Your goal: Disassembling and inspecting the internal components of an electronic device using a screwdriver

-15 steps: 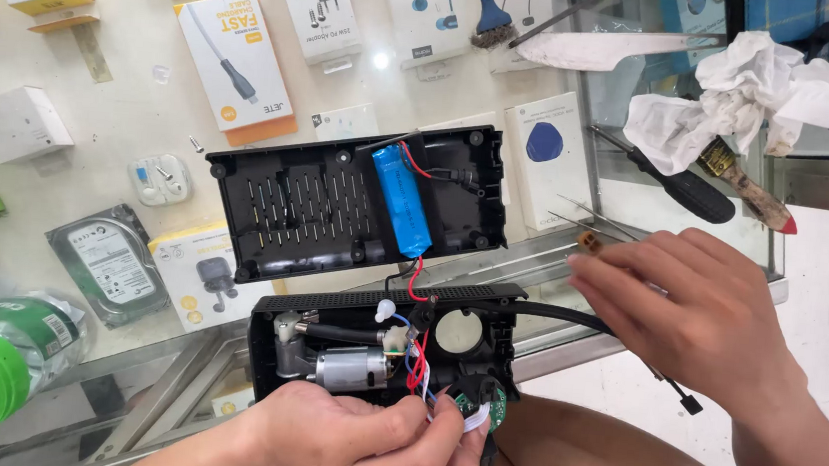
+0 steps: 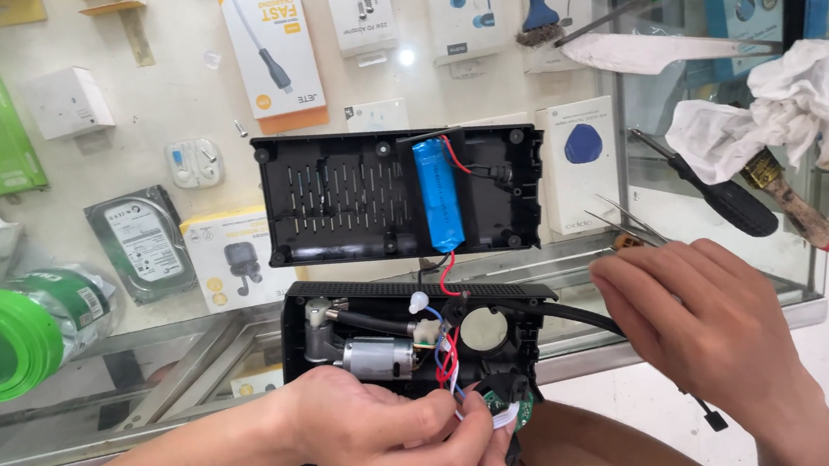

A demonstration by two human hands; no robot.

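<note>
I see the opened black device housing [image 2: 395,336] sitting at the glass counter's front edge [image 2: 225,346], its lid half [image 2: 338,196] just behind; little free room. My left hand [image 2: 386,440] pinches the wire bundle [image 2: 448,361]. My right hand [image 2: 697,318] curls loosely beside tweezers [image 2: 625,222]; grip undetermined.

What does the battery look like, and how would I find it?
Start at the glass counter, then find the black plastic cover lying open above the opened black device. Inside the cover's right part sits the battery: a bright blue cylinder, tilted slightly, with red and black wires. Nothing else there is blue and tube-shaped.
</note>
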